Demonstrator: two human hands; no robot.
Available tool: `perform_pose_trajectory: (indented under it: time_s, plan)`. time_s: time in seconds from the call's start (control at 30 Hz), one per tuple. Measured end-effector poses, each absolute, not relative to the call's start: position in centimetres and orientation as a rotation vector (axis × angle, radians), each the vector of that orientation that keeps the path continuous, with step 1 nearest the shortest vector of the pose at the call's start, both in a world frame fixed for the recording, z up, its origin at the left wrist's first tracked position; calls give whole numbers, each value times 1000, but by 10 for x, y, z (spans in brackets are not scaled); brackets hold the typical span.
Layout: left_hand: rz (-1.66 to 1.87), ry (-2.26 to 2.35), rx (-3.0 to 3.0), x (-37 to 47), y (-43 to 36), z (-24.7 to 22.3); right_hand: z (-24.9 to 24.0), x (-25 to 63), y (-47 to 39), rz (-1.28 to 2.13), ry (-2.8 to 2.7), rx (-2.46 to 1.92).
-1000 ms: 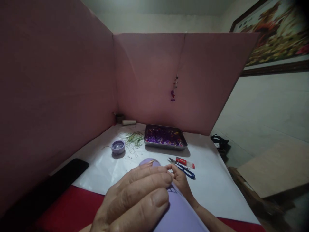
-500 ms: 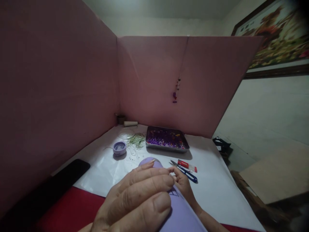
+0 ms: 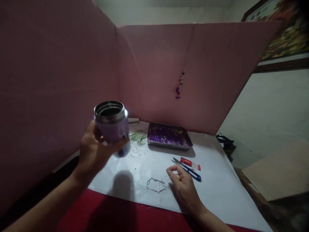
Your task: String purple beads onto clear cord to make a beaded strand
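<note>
Holds in the left fingers [image 3: 119, 145] an upright lilac jar [image 3: 111, 129], open-mouthed, metallic-necked, dark-marked; curls the right fingers [image 3: 174, 168], cannot tell whether around anything.

No text readable; dark marks [image 3: 125, 132] on purple container [image 3: 109, 131] (too blurred to make out).

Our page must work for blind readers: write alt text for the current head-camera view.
A left hand holds up an open, metal-rimmed purple flask above a white sheet, while the right hand is beside a thin looped strand. Farther back are blue-handled snips and a metal tray of mostly purple beads.
</note>
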State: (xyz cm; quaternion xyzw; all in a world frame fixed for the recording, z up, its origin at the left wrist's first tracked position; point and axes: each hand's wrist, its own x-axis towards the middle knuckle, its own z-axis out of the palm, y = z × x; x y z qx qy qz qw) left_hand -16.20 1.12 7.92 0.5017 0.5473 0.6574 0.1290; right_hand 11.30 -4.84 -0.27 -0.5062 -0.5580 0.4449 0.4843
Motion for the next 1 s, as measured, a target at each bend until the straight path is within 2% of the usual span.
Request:
perform_pose_trajectory:
  time_s: [0.1,0.17,0.23,0.33,0.5,0.77,0.93,1.0]
  plan:
    - [2064,1652,1519,-165,20,119,-3,114,-49,1075,-1381,-1245]
    - [2156,1784,1424,-174,43,124,-4,114,-49,1075,-1391,-1250]
    - [2168,1927,1354,-186,70,117,-6,114,-49,1080,-1387,-1252]
    - [2187,1866,1332,-203,98,98,-4,113,-49,1085,-1372,-1253]
    - [2053,2053,1277,-219,111,76,-2,112,-50,1096,-1374,-1255]
    - [1760,2237,1336,-226,106,78,0,112,-51,1102,-1361,-1264]
    - [1882,2428,1607,-198,73,66,2,111,-52,1087,-1368,-1268]
    - [1645,2401,1668,-182,61,49,0,111,-52,1099,-1366,-1256]
